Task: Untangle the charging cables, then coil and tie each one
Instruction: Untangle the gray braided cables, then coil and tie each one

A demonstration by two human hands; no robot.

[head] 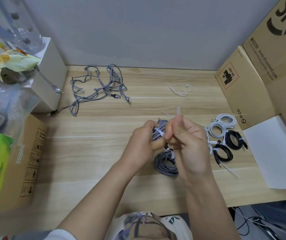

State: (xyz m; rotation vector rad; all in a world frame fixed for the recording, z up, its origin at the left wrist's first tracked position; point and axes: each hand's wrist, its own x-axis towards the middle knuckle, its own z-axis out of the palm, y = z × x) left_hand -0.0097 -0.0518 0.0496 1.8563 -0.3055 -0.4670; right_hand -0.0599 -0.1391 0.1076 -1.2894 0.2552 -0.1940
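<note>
Kid: Both hands are busy! What does each grip hold?

Helper: Left hand (142, 137) is wrapped tight around a grey cable bundle (158, 131) in the middle of the frame. Right hand (187, 135) pinches the white zip tie (161, 133) looped around it, its tail poking up.

Kid: So that one is almost tied?

Helper: I think so. Below the hands lies a grey coil (165, 163), already tied. Right of the hands sit two white coils (220, 126) and two black coils (228, 146), tied too.

Kid: What is left?

Helper: One messy grey cable (100, 85) at the upper left of the surface (86, 153). Spare ties (180, 89) wait at the upper right.
</note>
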